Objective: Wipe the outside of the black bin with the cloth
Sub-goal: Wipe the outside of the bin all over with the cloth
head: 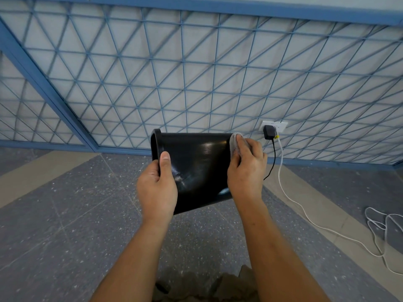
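Observation:
I hold the black bin on its side in the air, its open rim to the left and its base to the right. My left hand grips the rim, thumb lying on the outer wall and fingers inside. My right hand presses a pale grey cloth against the bin's base end. Only a small fold of the cloth shows above my fingers. The glossy wall between my hands shows faint streaks.
A blue metal grille over frosted panels fills the wall ahead. A wall socket holds a black adapter; a black cable and a white cable trail across the speckled floor to the right.

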`<state>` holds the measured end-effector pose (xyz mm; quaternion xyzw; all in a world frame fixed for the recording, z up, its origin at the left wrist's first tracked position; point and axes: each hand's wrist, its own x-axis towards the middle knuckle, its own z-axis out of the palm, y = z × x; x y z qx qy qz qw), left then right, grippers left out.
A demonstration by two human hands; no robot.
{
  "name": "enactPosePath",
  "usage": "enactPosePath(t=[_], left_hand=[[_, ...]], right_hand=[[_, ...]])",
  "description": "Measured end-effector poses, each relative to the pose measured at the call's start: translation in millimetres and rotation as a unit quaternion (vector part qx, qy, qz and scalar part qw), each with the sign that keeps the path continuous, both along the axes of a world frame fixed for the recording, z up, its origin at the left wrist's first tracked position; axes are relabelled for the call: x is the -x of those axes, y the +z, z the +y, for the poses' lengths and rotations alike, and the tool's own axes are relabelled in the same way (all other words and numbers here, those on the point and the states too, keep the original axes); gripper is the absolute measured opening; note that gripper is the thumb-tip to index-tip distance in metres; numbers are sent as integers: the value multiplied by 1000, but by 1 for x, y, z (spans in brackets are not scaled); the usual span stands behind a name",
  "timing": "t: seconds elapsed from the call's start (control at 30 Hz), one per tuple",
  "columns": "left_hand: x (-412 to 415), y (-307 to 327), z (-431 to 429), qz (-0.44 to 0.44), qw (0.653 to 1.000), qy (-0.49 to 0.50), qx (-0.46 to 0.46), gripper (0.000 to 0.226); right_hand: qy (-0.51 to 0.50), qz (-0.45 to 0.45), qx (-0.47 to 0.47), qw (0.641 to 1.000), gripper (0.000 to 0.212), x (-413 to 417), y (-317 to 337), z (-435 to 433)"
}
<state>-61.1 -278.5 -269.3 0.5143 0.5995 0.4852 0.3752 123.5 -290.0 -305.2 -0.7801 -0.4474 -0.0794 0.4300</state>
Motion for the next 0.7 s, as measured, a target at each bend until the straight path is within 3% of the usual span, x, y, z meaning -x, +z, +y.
enactPosePath(t=[0.4, 0.7], left_hand=[[-7, -7, -2, 38, 997, -27, -57, 52], [-4, -5, -3, -64, 997, -26, -33, 47]], right_hand=[[162, 5, -29, 986, 43, 80, 30, 8], [275, 69, -31, 958, 38, 94, 41, 4]])
